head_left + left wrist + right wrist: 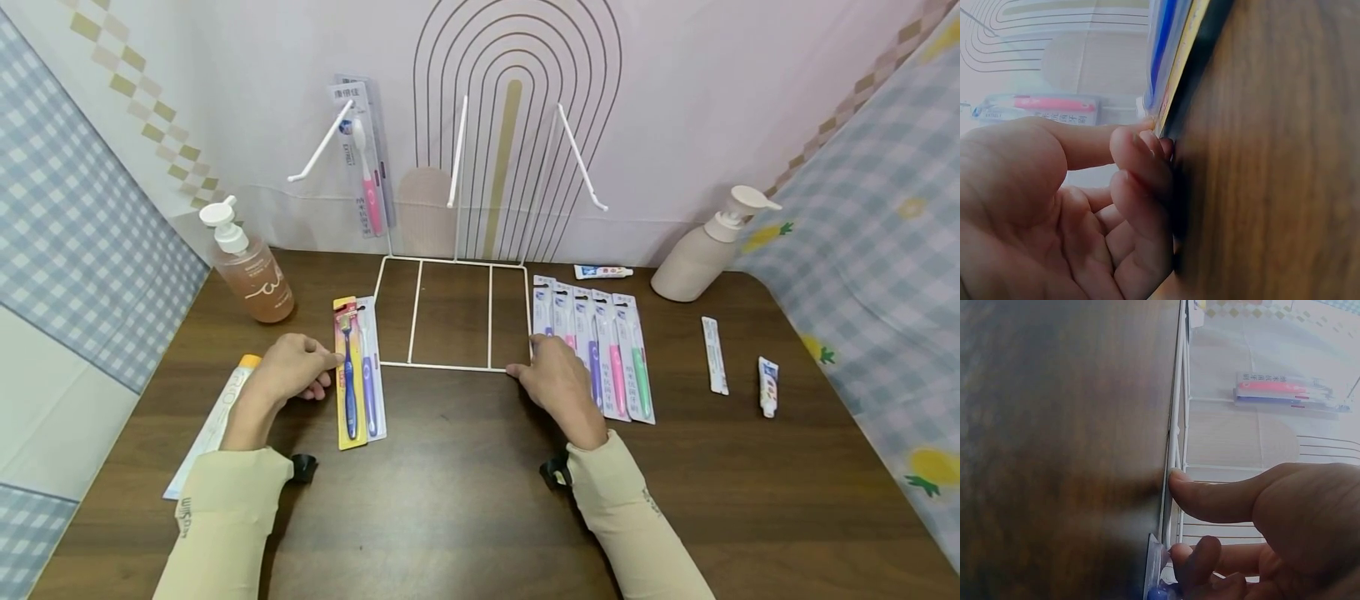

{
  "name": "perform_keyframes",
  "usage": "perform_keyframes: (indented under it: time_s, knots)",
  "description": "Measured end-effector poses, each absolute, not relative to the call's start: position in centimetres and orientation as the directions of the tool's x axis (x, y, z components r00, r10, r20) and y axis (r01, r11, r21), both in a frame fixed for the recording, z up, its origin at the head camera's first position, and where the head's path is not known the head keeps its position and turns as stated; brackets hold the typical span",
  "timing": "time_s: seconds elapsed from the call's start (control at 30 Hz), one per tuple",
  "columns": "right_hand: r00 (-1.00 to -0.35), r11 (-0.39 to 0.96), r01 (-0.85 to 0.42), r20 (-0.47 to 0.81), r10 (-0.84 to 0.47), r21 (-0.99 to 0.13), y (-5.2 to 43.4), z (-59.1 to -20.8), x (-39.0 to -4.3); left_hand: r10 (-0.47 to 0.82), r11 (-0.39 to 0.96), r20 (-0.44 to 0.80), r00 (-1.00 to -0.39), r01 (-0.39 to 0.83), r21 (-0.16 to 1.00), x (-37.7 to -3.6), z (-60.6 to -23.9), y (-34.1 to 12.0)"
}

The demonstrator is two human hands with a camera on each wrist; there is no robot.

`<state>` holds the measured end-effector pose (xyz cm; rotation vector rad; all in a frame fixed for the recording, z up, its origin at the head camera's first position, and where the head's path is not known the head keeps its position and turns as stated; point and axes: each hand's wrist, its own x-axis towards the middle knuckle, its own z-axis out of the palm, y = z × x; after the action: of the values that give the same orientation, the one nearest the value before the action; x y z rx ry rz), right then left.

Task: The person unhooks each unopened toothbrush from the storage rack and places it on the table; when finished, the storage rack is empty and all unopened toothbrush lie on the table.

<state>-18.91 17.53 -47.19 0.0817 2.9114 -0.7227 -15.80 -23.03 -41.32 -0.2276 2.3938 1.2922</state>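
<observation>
My left hand is at the left edge of a yellow-backed toothbrush pack, thumb over it and curled fingertips at its underside in the left wrist view. A purple toothbrush pack lies directly beside it. My right hand holds the front right corner of the white wire display rack, its thumb on the front wire. In the right wrist view, its other fingers bend beside a toothbrush pack. Several toothbrush packs lie in a row there, partly hidden by this hand.
Toothbrush packs hang on the rack's left hook. Pump bottles stand left and right. A large toothpaste tube lies by my left forearm. Small toothpaste tubes and a slim white packet lie to the right.
</observation>
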Motion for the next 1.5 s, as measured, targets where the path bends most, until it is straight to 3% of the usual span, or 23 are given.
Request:
perform_keyframes:
  time_s: [0.33, 0.5, 0.7, 0.93, 1.17, 1.5]
  knots:
    - [-0.987, 0.876, 0.095, -0.157, 0.023, -0.473, 17.0, -46.8, -19.1, 0.029, 0.572, -0.423, -0.906, -0.332, 0.75, -15.5, -40.6, -23.5]
    - [-0.987, 0.876, 0.094, -0.157, 0.021, -0.474, 16.8, -46.8, -19.2, -0.02, 0.609, -0.343, -0.939, -0.284, 0.741, -16.3, -40.6, -23.6]
    - [-0.989, 0.875, 0.09, -0.15, 0.02, -0.477, 17.1, -46.9, -19.2, -0.074, 0.648, -0.18, -0.981, -0.185, 0.739, -16.7, -38.0, -21.4]
    - [-0.988, 0.873, 0.095, -0.152, 0.024, -0.478, 17.4, -46.7, -19.3, -0.206, 0.517, 0.054, -0.977, -0.062, 0.854, -20.5, -36.1, -19.1]
    - [-0.988, 0.876, 0.102, -0.151, 0.034, -0.471, 17.5, -46.6, -19.1, -0.254, 0.359, 0.057, -0.966, -0.039, 0.933, -24.2, -34.0, -17.8]
    - [-0.984, 0.87, 0.113, -0.178, 0.03, -0.479, 17.4, -47.1, -18.7, -0.284, 0.342, 0.078, -0.956, -0.025, 0.94, -26.9, -31.1, -17.5]
